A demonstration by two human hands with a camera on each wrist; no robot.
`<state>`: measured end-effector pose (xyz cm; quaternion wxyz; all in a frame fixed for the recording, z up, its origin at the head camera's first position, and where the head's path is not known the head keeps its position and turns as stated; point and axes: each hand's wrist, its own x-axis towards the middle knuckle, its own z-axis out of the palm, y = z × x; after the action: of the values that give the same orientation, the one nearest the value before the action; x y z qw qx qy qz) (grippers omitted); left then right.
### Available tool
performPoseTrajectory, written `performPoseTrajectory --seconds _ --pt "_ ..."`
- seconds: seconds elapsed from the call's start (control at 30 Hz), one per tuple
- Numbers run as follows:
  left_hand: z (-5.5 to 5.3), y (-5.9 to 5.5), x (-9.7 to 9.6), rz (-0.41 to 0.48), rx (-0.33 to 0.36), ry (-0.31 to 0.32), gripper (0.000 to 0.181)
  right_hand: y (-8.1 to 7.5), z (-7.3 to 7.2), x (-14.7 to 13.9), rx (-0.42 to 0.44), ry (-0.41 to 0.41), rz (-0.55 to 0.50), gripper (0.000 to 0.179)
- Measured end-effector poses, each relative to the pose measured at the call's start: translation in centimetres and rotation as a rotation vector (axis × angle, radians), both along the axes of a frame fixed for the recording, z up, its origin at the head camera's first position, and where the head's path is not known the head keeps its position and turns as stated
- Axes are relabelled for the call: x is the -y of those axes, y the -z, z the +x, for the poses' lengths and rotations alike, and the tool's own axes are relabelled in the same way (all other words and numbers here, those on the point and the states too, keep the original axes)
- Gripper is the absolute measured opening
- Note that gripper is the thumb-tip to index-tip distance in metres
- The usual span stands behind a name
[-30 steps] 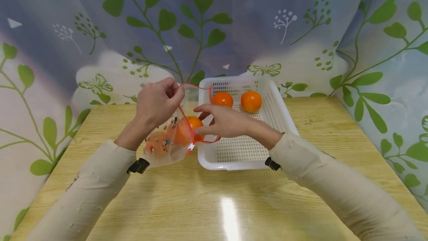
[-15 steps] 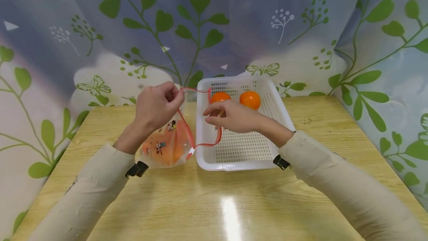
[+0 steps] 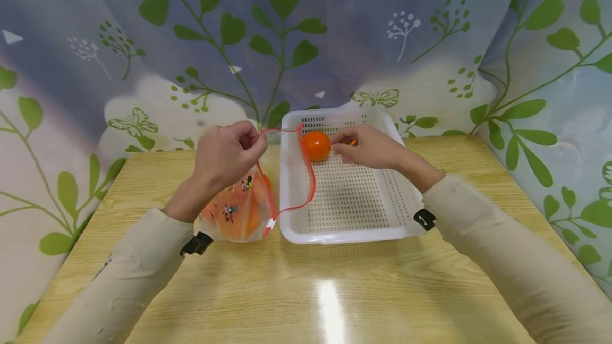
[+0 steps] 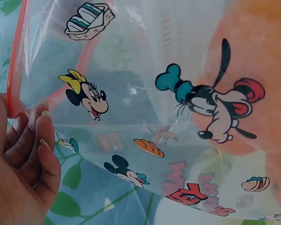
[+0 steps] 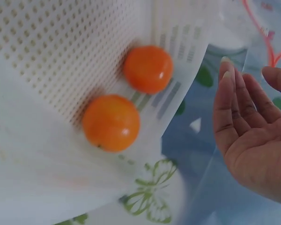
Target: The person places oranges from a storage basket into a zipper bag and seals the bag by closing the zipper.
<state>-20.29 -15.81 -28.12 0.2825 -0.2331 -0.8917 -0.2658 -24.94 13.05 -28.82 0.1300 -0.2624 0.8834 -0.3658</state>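
A white basket [image 3: 334, 237] with many small holes is set on the table [image 3: 229, 296]. To the left of the basket, a see-through bag [image 3: 239, 208] is held up by its top edge. That red edge [image 3: 312, 174] is pinched between the thumb and fingers of the left hand [image 3: 227, 147], which is raised near the basket's left side. The bag's mouth is pulled wide, and part of the red edge is hung over the left part of the basket. A small white slider [image 3: 270, 223] is seen on the edge, just left of the basket. Cartoon faces are printed on the bag, and orange fruit can be seen through it; how many pieces are in there cannot be told for sure.

Two more round fruits are kept inside the basket, near its back wall. The left fruit [image 3: 316, 146] is seen whole, while the right fruit [image 3: 354, 143] is mostly hidden by the right hand [image 3: 370, 146]. This hand is held above the back of the basket, with its fingers softly bent, nothing gripped, and both fruits untouched. Behind the basket, a leafy cloth [image 3: 220, 68] is hung. Long pale sleeves [image 3: 129, 264] are worn in front of the basket.
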Motion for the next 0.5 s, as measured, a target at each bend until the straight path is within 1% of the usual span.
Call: performPoseTrajectory --seconds 0.13,0.23,0.4,0.5 --pt "0.1 0.1 -0.1 -0.005 0.018 -0.006 0.022 0.2 -1.2 -0.9 -0.003 0.067 0.024 0.029" --pt "0.2 0.2 -0.1 -0.008 0.032 -0.006 0.022 0.2 -1.9 -1.3 -0.032 0.091 0.073 0.03" --pt "0.3 0.1 -0.2 -0.019 0.048 -0.022 0.02 0.1 -3.2 -1.6 -0.073 0.107 0.202 0.035" --pt "0.4 0.2 -0.1 -0.028 0.059 -0.05 0.021 0.3 -4.1 -1.8 -0.069 0.123 0.286 0.038"
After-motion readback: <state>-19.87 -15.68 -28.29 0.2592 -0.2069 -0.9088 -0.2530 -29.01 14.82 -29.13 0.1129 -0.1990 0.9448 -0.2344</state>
